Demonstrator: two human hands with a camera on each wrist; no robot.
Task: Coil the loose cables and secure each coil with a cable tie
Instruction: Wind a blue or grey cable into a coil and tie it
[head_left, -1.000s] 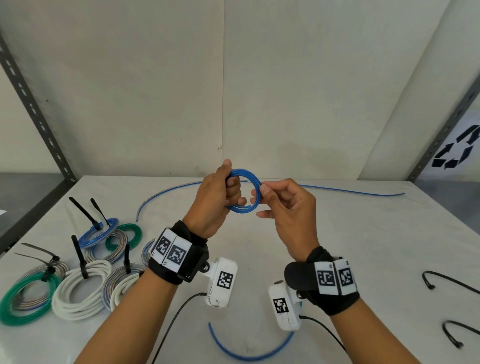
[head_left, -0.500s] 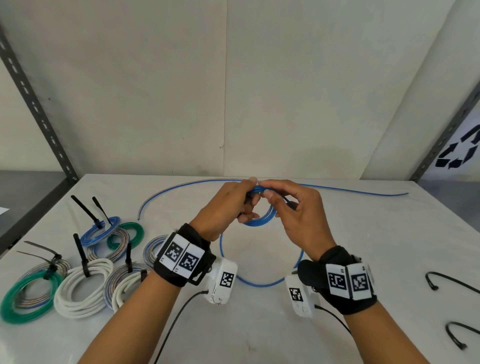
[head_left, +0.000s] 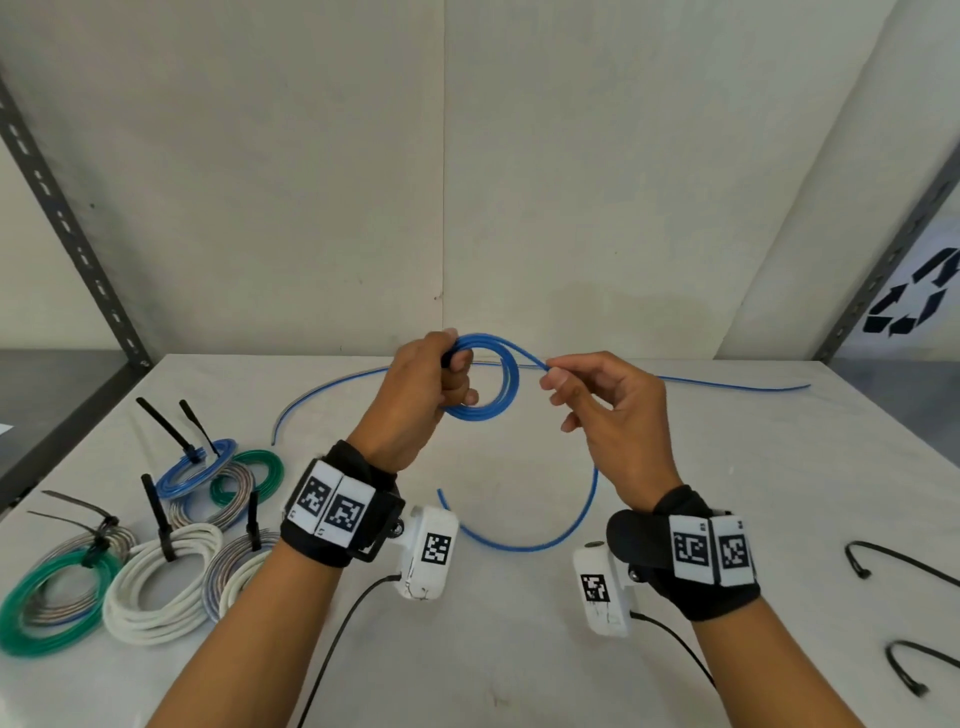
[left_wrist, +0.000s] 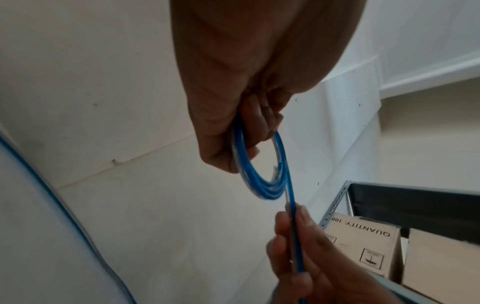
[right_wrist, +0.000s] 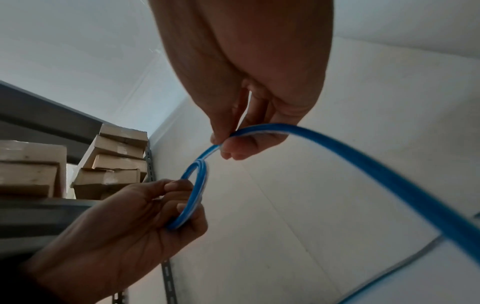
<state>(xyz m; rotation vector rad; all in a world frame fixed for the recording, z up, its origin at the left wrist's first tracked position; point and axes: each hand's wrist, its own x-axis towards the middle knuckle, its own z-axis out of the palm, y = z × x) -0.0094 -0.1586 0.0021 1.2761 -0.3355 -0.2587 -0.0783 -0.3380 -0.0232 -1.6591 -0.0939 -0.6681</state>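
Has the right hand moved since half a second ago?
Yes. The right hand has pulled away rightward from the left hand, drawing out the blue cable; against the wall seam behind, it now sits further to the right.

Both forearms are bare, and each wrist wears a black strap: the left strap (head_left: 340, 506) and the right strap (head_left: 685, 561) each carry two white tags printed with black square codes. Beside each strap, on the inner side, hangs a white camera block, the left block (head_left: 426, 553) and the right block (head_left: 602, 592), each bearing one more square code. A thin black lead (head_left: 332, 649) runs down from each block.
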